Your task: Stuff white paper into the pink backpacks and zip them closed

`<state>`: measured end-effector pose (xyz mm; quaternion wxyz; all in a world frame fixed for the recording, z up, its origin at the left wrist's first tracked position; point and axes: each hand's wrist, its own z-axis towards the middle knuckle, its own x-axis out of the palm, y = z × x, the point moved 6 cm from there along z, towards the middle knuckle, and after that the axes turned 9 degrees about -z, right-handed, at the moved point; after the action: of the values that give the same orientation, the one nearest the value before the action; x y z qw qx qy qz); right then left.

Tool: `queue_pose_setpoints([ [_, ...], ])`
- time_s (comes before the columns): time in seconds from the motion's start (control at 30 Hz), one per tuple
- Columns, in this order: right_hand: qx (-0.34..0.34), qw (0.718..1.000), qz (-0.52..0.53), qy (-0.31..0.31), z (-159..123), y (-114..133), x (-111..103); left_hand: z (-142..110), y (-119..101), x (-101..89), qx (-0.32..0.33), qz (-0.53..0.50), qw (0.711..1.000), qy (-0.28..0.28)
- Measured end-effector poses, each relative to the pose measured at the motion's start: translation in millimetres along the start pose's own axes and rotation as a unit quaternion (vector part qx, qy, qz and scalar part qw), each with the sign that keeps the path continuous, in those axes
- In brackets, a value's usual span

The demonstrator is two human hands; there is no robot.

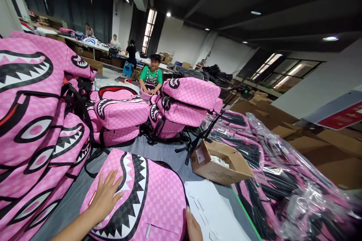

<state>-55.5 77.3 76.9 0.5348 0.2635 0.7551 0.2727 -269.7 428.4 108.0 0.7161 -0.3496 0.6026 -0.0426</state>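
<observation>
A pink checkered backpack (pixel 166 184) with a black-and-white shark-mouth print lies on the grey-covered table in front of me. My left hand (pixel 106 196) rests flat on its left part, fingers spread over the fabric beside the printed teeth. At the bag's right edge, my right hand (pixel 194 226) touches the side with extended fingers; most of that hand is below the frame. A short zipper pull (pixel 148 229) shows near the bag's lower edge.
Similar backpacks are piled at the left (pixel 31 120) and beyond. An open cardboard box (pixel 220 162) and white paper sheets (pixel 212 207) sit to the right. Plastic-wrapped bags (pixel 271 165) lie farther right. A co-worker in green (pixel 151 75) handles a pink bag across the table.
</observation>
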Motion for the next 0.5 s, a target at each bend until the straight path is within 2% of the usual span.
queue_pose_setpoints([
  [0.1,-0.021,0.999,0.016,-0.019,-7.9,24.5,-10.4,-1.8,-29.7,7.5,-0.016,-0.078,0.996,0.041],
  [0.17,-0.074,0.997,0.037,0.009,-19.1,54.3,-11.0,1.5,-61.2,13.7,-0.025,-0.177,0.981,0.081],
  [0.23,-0.147,0.987,0.035,0.045,-37.1,89.8,-6.4,8.9,-98.3,18.3,-0.035,-0.315,0.941,0.121],
  [0.3,-0.229,0.972,-0.002,0.052,-59.7,124.3,1.2,19.0,-135.8,20.6,-0.034,-0.454,0.877,0.155],
  [0.37,-0.318,0.945,-0.043,0.059,-84.2,153.2,13.6,29.8,-163.8,22.0,-0.026,-0.538,0.825,0.173],
  [0.4,-0.356,0.931,-0.056,0.064,-95.6,163.8,20.4,35.0,-171.1,23.3,-0.029,-0.553,0.814,0.172],
  [0.43,-0.387,0.917,-0.065,0.075,-105.6,171.5,27.0,39.9,-173.1,24.7,-0.037,-0.553,0.816,0.16],
  [0.5,-0.419,0.898,-0.072,0.108,-119.3,178.2,37.5,47.8,-163.4,26.9,-0.071,-0.531,0.837,0.111],
])
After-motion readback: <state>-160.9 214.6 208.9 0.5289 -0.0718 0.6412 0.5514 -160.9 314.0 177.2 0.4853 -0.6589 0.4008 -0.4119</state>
